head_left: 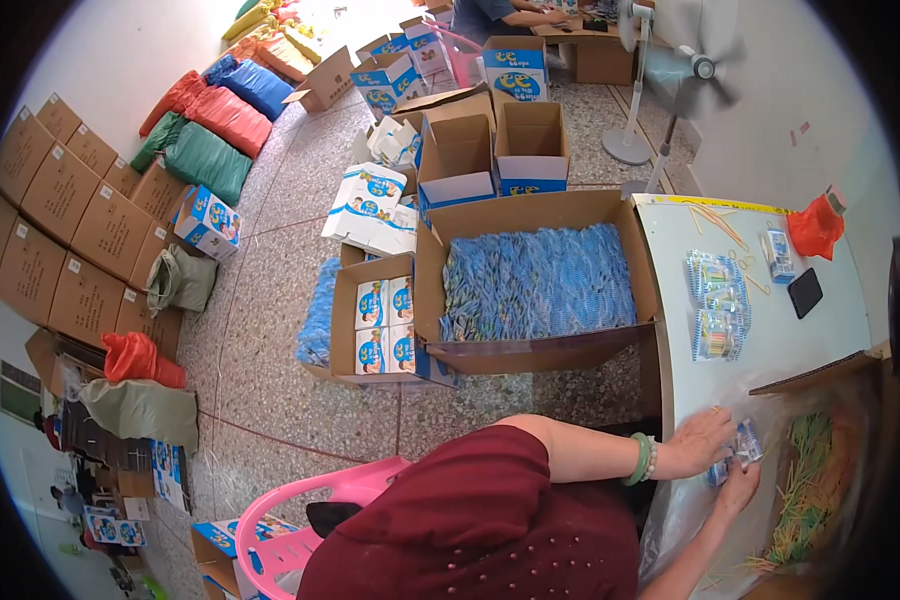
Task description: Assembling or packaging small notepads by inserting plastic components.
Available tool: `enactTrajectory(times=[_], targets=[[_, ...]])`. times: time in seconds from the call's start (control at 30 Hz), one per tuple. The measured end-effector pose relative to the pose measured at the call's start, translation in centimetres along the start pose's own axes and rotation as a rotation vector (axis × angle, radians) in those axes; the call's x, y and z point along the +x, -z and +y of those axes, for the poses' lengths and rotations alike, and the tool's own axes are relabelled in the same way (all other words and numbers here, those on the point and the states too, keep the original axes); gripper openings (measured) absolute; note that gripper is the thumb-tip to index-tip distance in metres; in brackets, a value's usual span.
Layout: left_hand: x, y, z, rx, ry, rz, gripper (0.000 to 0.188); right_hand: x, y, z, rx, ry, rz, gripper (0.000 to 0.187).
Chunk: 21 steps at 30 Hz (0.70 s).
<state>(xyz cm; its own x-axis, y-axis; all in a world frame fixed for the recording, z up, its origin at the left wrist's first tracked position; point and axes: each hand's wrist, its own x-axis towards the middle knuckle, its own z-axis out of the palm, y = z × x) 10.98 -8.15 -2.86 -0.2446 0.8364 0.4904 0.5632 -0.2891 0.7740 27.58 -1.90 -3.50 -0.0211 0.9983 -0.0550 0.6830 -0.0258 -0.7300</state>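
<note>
My left hand (698,442), with a green bangle and a pale bead bracelet at its wrist, is closed on a small blue-and-white clear packet (747,442). The fingers of my right hand (738,488) pinch the same packet from the near side. Both hands are over the white table (695,390), beside a plastic-lined carton with thin green, yellow and orange sticks (802,490). Farther up the table are several similar filled packets (718,310). What the held packet contains is too small to make out.
A big carton of blue packets (540,285) stands left of the table, beside a carton of small white boxes (385,310). A phone (805,293), a red bag (817,225) and a small box (780,255) lie on the table. A pink chair (270,530) and a fan (705,68) stand nearby.
</note>
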Motion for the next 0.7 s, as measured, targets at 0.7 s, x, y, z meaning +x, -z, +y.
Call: enactTrajectory(times=[0.7], targets=[[0.3, 1.0, -0.2, 0.066, -0.029, -0.09, 0.036, -1.8, -0.4, -1.7, -0.007, 0.061, 0.104, 0.028]])
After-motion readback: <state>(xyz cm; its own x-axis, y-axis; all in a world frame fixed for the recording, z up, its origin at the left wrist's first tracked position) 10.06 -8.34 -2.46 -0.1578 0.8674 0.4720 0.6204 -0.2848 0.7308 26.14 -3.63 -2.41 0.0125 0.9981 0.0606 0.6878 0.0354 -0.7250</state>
